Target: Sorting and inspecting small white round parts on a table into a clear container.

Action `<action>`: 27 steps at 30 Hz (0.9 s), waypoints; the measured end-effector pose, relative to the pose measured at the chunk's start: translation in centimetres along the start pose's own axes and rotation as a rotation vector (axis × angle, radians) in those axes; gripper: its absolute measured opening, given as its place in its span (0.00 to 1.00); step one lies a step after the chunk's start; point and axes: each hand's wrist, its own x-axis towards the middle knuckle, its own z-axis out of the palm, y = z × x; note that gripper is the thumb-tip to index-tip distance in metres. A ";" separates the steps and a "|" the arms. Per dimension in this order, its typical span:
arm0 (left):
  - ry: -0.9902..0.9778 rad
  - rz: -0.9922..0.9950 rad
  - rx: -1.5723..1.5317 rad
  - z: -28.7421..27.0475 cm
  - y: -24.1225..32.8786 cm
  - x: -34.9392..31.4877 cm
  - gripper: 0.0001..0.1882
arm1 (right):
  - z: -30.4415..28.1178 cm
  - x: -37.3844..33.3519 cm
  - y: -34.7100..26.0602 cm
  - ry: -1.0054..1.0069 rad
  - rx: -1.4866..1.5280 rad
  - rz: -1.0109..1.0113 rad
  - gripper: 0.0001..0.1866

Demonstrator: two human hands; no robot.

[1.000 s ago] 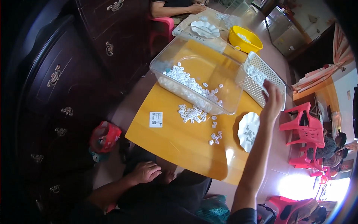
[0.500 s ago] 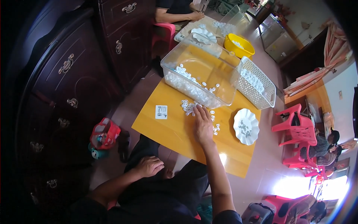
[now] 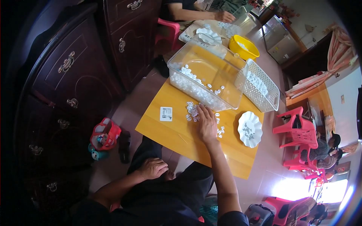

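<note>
My right hand [image 3: 207, 126] lies palm down on the yellow wooden table [image 3: 160, 130], fingers stretched out. Its fingertips touch the edge of a small pile of white oval pieces [image 3: 191, 110] with dark marks. More such pieces [image 3: 220, 132] lie scattered to its right. Just beyond the hand stands a clear plastic bin [image 3: 230, 98], with many of the same pieces heaped along its near side. My left hand [image 3: 153, 168] rests on my thigh, its fingers laid loosely over the dark trousers and nothing visible in them.
A white scalloped plate [image 3: 250, 119] with small greyish bits sits at right. Behind it are a white perforated basket [image 3: 273, 101] and a yellow bowl [image 3: 250, 54]. A white printed card [image 3: 166, 114] lies at left. Another person's hand [image 3: 225, 17] is across the table.
My right hand has shifted slightly at the pile, its fingers now toward the right edge of the pieces. Across the table, the other person's hand has reached further right. My left hand stays put.
</note>
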 end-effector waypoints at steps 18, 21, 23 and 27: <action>-0.005 -0.008 -0.006 -0.1 -0.1 0.0 0.08 | -1.4 0.9 0.4 0.027 0.024 0.131 0.28; -0.001 -0.004 -0.014 0.0 -0.1 0.0 0.08 | -0.3 1.6 1.5 0.021 -0.030 0.124 0.26; 0.005 -0.002 -0.019 0.0 -0.2 0.0 0.08 | 0.3 1.8 1.9 0.023 -0.060 0.122 0.25; 0.011 -0.006 -0.029 0.1 -0.5 -0.3 0.08 | 1.0 2.0 2.0 0.045 -0.085 0.111 0.22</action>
